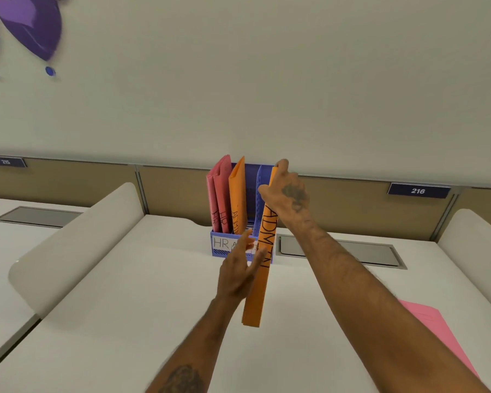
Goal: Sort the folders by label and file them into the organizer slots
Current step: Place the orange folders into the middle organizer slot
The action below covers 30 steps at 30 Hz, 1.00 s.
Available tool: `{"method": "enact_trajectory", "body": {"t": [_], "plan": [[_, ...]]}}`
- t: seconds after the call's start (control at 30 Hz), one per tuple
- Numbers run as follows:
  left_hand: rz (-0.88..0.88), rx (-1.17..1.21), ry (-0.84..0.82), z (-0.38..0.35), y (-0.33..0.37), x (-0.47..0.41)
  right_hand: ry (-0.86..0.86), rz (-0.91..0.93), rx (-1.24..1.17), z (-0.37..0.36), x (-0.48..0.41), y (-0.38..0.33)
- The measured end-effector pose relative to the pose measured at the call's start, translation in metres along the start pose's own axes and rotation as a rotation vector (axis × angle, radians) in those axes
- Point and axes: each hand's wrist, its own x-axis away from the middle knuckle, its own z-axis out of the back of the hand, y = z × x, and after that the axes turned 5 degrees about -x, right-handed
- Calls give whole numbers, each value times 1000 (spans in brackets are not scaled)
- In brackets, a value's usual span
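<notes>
A blue organizer [262, 177] stands at the back of the white desk, with an "HR" label [221, 243] on its front. Two pink folders [220, 191] marked HR fill its left slot. An orange folder [237, 194] marked ADMIN stands in the slot beside them. My right hand [287, 191] grips the top edge of another orange ADMIN folder [262, 268], held upright and edge-on in front of the organizer. My left hand [240, 270] rests flat against that folder's left face, fingers spread.
A pink folder [437, 333] lies flat on the desk at the right, partly under my right forearm. Curved white dividers [77, 245] flank the desk on both sides. A grey cable hatch [380, 253] sits right of the organizer. A tan partition runs behind.
</notes>
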Motion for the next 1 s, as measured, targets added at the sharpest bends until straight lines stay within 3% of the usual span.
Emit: {"method": "enact_trajectory", "body": {"t": [0.17,0.3,0.5,1.0], "plan": [[-107,-165,30,57,-32,-62,56,4,-15,-13,-19,-32],[-212,-451,2,92,-42,-117,112,22,-2,-15,-37,-48],[-332,-703,-123,120,-54,-195,215,68,15,-33,-73,-70],[-369,-804,-245,74,-84,-284,261,203,-25,-96,-143,-52]]}}
